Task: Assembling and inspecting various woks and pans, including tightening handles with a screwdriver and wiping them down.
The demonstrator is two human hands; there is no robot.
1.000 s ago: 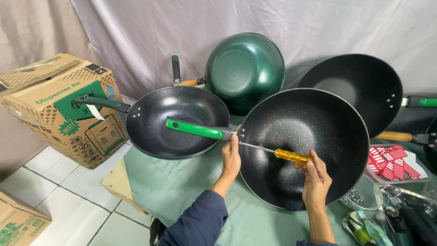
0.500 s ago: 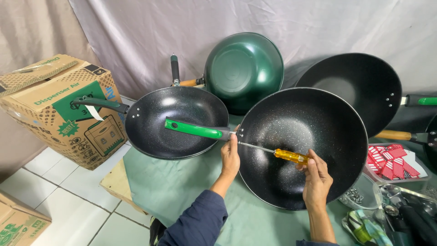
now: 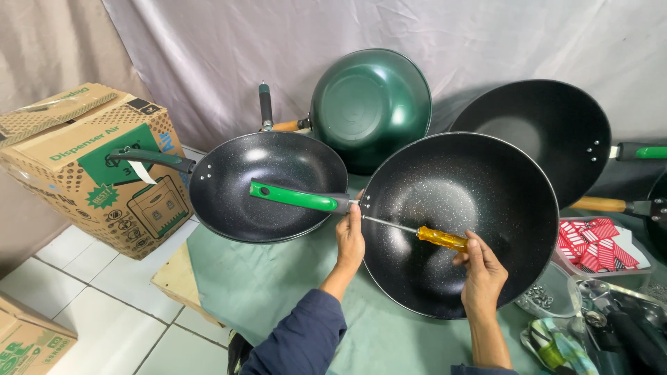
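- Pinched in my right hand [image 3: 481, 274], fingers wrapped round its yellow handle, is the screwdriver [image 3: 442, 238]; its shaft runs left across the inside of the wok [image 3: 460, 222] to the screw at the rim.
- Left hand [image 3: 349, 241] is closed over the wok's rim right where the green handle [image 3: 295, 197] joins it, thumb side pressed up to the joint.
- Head view: the wok stands tilted toward me on the green cloth [image 3: 278, 292], and its green handle reaches out over the smaller pan [image 3: 267, 184] just beside it.
- To do this well, I judge I should keep the shaft dead in line with the screw and push along it while I turn, so the tip does not slip and scratch the speckled coating.
- My left should brace the handle hard against the rim so the joint seats square.
- Behind stand a dark green wok [image 3: 369, 107] and another black one [image 3: 538, 135]; a cardboard box [image 3: 90, 167] sits at the left.
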